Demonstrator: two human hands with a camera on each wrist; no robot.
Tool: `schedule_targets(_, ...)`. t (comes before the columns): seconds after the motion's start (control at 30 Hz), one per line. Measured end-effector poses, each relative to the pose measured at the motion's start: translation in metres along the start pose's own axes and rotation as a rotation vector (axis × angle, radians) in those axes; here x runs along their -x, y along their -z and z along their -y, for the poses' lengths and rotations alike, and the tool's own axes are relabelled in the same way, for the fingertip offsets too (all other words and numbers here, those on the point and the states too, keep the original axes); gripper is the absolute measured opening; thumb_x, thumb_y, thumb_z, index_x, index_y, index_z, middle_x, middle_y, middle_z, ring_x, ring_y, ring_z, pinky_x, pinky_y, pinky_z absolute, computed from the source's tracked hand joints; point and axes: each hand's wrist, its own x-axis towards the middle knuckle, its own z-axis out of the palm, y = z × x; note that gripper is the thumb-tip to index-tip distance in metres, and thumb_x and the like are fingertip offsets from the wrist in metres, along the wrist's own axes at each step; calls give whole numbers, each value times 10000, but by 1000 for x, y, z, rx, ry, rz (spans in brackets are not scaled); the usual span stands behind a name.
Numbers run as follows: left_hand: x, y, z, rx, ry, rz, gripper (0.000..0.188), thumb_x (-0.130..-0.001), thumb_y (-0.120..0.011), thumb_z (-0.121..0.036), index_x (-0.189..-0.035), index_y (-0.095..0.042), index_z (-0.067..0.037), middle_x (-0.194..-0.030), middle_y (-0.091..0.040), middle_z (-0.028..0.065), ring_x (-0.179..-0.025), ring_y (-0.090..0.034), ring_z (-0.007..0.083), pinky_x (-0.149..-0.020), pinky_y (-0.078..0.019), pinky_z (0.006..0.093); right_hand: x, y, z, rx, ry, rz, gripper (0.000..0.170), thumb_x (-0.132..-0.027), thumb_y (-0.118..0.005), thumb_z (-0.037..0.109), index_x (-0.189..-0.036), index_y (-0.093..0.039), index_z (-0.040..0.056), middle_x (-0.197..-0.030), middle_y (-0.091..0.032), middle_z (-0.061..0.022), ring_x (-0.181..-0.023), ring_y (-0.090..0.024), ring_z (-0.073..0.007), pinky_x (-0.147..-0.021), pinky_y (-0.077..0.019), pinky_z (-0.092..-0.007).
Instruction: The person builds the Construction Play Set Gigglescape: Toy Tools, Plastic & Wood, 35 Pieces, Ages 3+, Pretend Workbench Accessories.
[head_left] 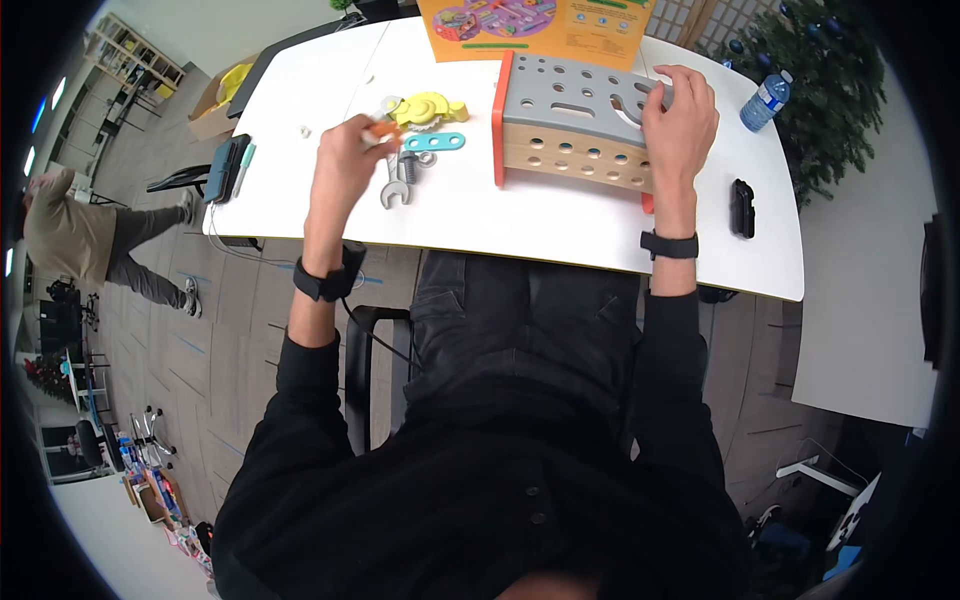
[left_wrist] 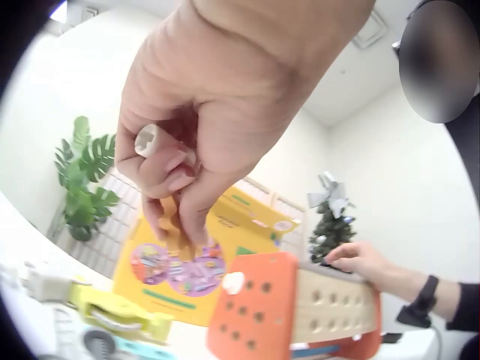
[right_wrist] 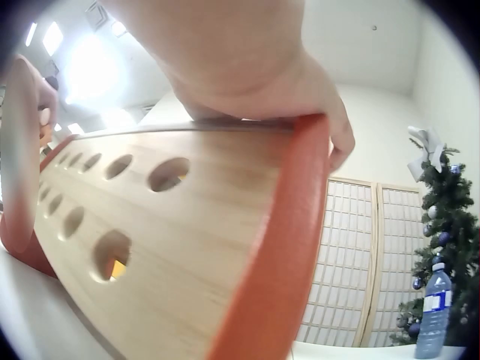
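My left hand (head_left: 345, 165) is over the table, left of the toy workbench. Its fingertips pinch a small orange piece (left_wrist: 174, 231), mostly covered by the fingers. A white hollow peg (left_wrist: 148, 140) is tucked in the same hand's curled fingers. The toy workbench (head_left: 570, 108) has a grey holed top, wooden sides and red end panels. My right hand (head_left: 682, 125) grips its right end, fingers bent over the end panel. Below the left hand lie a grey wrench (head_left: 396, 192), a grey screw (head_left: 407, 168), a teal holed strip (head_left: 436, 142) and a yellow toy saw (head_left: 428, 108).
Behind the workbench stands an orange-yellow box (head_left: 540, 35). A water bottle (head_left: 766, 102) and a black case (head_left: 742, 208) are on the right of the white table (head_left: 470, 215). A teal marker (head_left: 244, 168) lies at the left edge. One person (head_left: 80, 235) stands off to the left.
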Motion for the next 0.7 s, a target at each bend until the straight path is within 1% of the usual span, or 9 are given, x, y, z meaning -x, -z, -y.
schedule_targets(0.07, 10, -3, -41, 174, -133, 9, 298, -772, -789, -111, -983, -648, 47, -801, -696, 126, -706, -666, 150, -637, -523, 274, 6, 14, 19, -39, 128, -163, 175, -868, -596, 164, -997, -691, 94, -965, -658, -59, -847, -621, -231, -717, -495, -375)
schedule_targets(0.13, 20, -11, -76, 235, -291, 23, 318, -764, -796, -107, -1006, -633, 17, -850, -690, 115, -720, -659, 154, -634, -516, 276, 21, 35, 54, -445, -62, -22, 180, -891, -621, 212, -1005, -691, 91, -865, -654, -54, -698, -602, -207, -632, -474, -345)
schedule_targets(0.2, 26, -17, -105, 283, -331, 93, 354, -751, -803, -100, -1039, -619, -6, -853, -683, 109, -731, -663, 178, -655, -523, 282, 33, 56, 76, -726, -238, 402, 240, -902, -654, 228, -1072, -679, 60, -849, -665, -52, -625, -608, -175, -570, -469, -321)
schedule_targets(0.23, 27, -31, -108, 368, -470, 1, 338, -753, -797, -85, -1022, -609, -3, -846, -677, 114, -709, -658, 201, -635, -514, 299, 40, 62, 83, -724, -239, 407, 240, -902, -654, 228, -1072, -679, 60, -849, -665, -52, -625, -608, -175, -570, -469, -321)
schedule_targets(0.3, 24, -48, -115, 419, -555, -43, 283, -784, -766, -68, -1007, -604, -2, -827, -661, 119, -673, -634, 213, -597, -486, 314, 50, 70, 91, -1230, -557, 845, 285, -917, -658, 204, -1135, -656, 21, -862, -671, -67, -630, -624, -146, -531, -477, -291)
schedule_targets(0.4, 26, -51, -129, 458, -531, 0, 244, -817, -728, -55, -1022, -606, -4, -854, -624, 109, -674, -612, 210, -595, -479, 311, 69, 61, 82, -1210, -484, 649, 303, -915, -660, 162, -1159, -638, -15, -856, -675, -78, -678, -647, -130, -532, -491, -235)
schedule_targets(0.47, 29, -52, -136, 514, -448, 73, 226, -836, -705, -50, -1037, -611, -7, -876, -595, 102, -684, -598, 211, -600, -479, 310, 73, 61, 71, -1211, -513, 649, 301, -921, -658, 155, -1155, -631, -33, -867, -684, -91, -661, -669, -142, -539, -510, -219)
schedule_targets(0.6, 29, -58, -133, 675, -454, -44, 219, -885, -640, -44, -1103, -646, -36, -906, -453, 69, -790, -506, 192, -648, -439, 298, 80, 62, 61, -1175, -707, 645, 340, -920, -663, 165, -1153, -613, -76, -915, -699, -128, -665, -706, -178, -547, -526, -223)
schedule_targets(0.7, 28, -55, -131, 545, -646, -163, 334, -825, -688, -29, -1155, -679, -75, -914, -518, 59, -702, -479, 135, -591, -427, 278, 83, 61, 60, -1166, -734, 662, 367, -923, -658, 165, -1174, -589, -93, -924, -703, -145, -680, -716, -200, -559, -542, -226)
